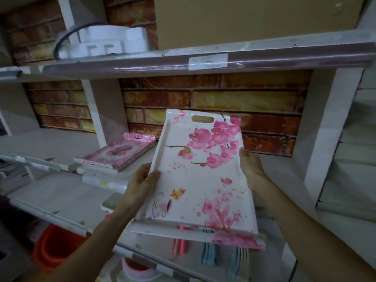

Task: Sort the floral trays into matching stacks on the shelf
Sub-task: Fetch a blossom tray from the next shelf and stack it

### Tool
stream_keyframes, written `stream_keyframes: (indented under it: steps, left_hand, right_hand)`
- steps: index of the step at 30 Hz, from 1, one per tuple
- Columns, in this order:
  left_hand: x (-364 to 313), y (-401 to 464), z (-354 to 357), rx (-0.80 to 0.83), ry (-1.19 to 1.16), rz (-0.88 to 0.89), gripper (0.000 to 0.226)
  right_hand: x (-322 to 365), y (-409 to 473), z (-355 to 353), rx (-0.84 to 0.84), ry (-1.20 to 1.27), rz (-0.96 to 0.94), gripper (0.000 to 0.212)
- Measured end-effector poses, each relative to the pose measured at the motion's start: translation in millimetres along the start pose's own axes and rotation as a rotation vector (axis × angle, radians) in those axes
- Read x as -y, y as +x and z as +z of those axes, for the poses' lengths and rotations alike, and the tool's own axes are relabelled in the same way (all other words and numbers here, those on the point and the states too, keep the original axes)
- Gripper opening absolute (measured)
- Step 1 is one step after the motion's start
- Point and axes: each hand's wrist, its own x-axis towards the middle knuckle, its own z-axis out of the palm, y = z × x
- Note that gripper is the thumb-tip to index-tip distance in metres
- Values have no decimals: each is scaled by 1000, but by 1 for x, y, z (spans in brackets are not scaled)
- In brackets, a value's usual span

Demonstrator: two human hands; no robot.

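Observation:
I hold a white tray (195, 180) printed with pink orchids, butterflies and a cup, tilted up in front of the middle shelf (274, 171). My left hand (140, 182) grips its left rim, thumb on the inner face. My right hand (251, 165) grips its right rim. A stack of pink floral trays (118, 152) lies flat on the same shelf to the left, apart from the held tray.
A brick-pattern panel (213, 102) backs the shelf. The upper shelf (203, 62) carries a cardboard box (254, 19) and white foam pieces (105, 41). Below are orange tubs (55, 247), pastel plastic items (209, 255) and a white upright (93, 110).

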Motion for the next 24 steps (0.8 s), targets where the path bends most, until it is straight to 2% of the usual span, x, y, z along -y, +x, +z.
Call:
stream_keyframes:
  steps: [4, 9, 14, 17, 24]
  left_hand:
    - [-4, 59, -9, 25, 46, 28, 24]
    - [-10, 125, -15, 44, 148, 75, 25]
    - [0, 176, -14, 67, 132, 21, 31]
    - [7, 206, -11, 65, 126, 2, 35]
    - [33, 248, -2, 94, 191, 28, 24]
  right_hand:
    - [15, 41, 31, 37, -36, -77, 18]
    - [29, 93, 59, 54, -91, -128, 18]
    - [29, 120, 84, 6, -74, -146, 28]
    - [31, 131, 93, -28, -91, -145, 20]
    - [12, 153, 116, -97, -171, -112, 29]
